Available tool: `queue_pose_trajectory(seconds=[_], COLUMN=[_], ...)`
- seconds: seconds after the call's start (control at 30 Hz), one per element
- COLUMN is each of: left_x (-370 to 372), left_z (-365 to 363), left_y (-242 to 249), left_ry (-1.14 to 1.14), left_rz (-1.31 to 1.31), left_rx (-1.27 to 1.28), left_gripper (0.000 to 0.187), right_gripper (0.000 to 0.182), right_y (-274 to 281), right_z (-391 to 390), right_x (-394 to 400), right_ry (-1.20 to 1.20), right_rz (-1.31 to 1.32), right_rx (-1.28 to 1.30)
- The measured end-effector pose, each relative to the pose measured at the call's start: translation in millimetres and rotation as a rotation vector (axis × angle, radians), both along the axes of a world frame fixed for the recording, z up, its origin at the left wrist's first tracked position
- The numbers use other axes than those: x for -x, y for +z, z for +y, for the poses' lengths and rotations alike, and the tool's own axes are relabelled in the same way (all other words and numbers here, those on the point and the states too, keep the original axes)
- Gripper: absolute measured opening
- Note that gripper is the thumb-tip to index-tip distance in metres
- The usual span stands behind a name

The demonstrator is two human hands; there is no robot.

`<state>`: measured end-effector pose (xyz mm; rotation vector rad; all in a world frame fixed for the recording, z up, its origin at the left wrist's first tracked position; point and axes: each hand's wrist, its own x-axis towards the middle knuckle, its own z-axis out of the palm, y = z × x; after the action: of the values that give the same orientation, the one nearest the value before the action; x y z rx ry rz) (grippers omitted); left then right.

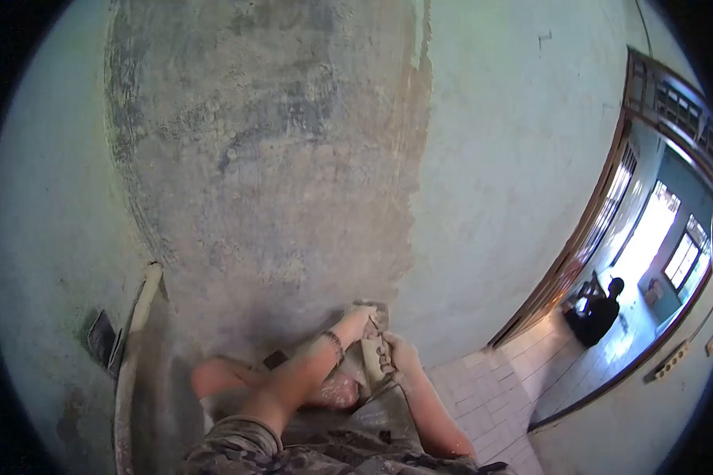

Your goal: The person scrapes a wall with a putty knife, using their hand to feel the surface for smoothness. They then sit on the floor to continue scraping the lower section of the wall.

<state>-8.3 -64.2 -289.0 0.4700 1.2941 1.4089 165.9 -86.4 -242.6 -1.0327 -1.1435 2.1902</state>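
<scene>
My left hand, below a beaded bracelet on the wrist, is closed at the top of a pale, dusty object that looks like a folded sack or a block. A small grey piece shows just above its fingers; what it is, I cannot make out. My right hand is closed around the right side of the pale object, close beside my left hand. Bare, dusty skin of a leg or foot shows under my left forearm. Behind the hands rises a wall with a rough grey-brown patch.
A pale upright edge stands at the left, near a dark flat object by the wall. On the right, a wooden door frame opens onto a tiled room, where another person sits low on the floor.
</scene>
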Motion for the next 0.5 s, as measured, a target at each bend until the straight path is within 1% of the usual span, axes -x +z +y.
queue_pose_trajectory(seconds=[0.03, 0.07, 0.1, 0.13, 0.17, 0.2, 0.23, 0.27, 0.3, 0.33, 0.37, 0.4, 0.43, 0.5], left_x=[-7.6, 7.1, 21.5, 23.8, 17.1, 18.1, 35.8, 38.6, 41.0, 23.7, 18.5, 18.0, 19.5, 28.3], left_z=[-33.4, -39.3, -39.5, -45.5, -58.5, -60.1, -51.2, -50.0, -49.1, -60.9, -70.1, -79.4, -87.3, -99.2], left_y=[2.2, -23.4, -57.3, -87.1, -77.1, -53.2, -50.4, -39.7, -28.5, 4.6, 25.1, 38.5, 45.7, 57.9], left_ry=[-0.002, -0.005, -0.076, -0.140, -0.066, 0.008, -0.039, 0.022, 0.082, 0.249, 0.234, 0.218, 0.223, 0.278], left_rz=[-0.022, -0.014, -0.121, -0.237, -0.239, -0.233, -0.224, -0.195, -0.165, -0.106, -0.036, 0.034, 0.034, 0.081], left_rx=[0.144, 0.182, -0.025, -0.233, -0.254, -0.280, -0.283, -0.249, -0.214, -0.139, -0.125, -0.109, -0.087, -0.149], left_gripper=[0.030, 0.030, 0.030, 0.029, 0.029, 0.028, 0.027, 0.025, 0.023, 0.022, 0.024, 0.027, 0.027, 0.025], right_gripper=[0.026, 0.025, 0.024, 0.022, 0.021, 0.020, 0.016, 0.012, 0.012, 0.012, 0.011, 0.011, 0.012, 0.013], right_y=[-4.8, -6.6, -8.4, -3.7, -3.1, -2.5, -0.6, 0.5, 1.8, 3.5, 4.5, 4.2, 3.6, 3.0], right_z=[-11.9, -22.6, -33.5, -37.2, -37.3, -35.4, -33.9, -33.4, -33.9, -34.6, -35.4, -34.8, -32.2, -24.0], right_x=[-5.0, -9.2, -18.1, -24.1, -26.8, -27.4, -29.2, -32.4, -35.4, -39.4, -42.6, -47.6, -54.6, -65.1], right_ry=[0.000, 0.006, 0.015, 0.068, 0.080, 0.089, 0.083, 0.075, 0.077, 0.057, 0.037, 0.043, 0.022, 0.009], right_rz=[0.008, -0.084, -0.188, -0.224, -0.193, -0.156, -0.082, -0.009, -0.011, 0.044, 0.099, 0.097, 0.131, 0.166], right_rx=[0.032, -0.075, -0.174, -0.228, -0.231, -0.240, -0.233, -0.228, -0.200, -0.213, -0.226, -0.202, -0.218, -0.220])
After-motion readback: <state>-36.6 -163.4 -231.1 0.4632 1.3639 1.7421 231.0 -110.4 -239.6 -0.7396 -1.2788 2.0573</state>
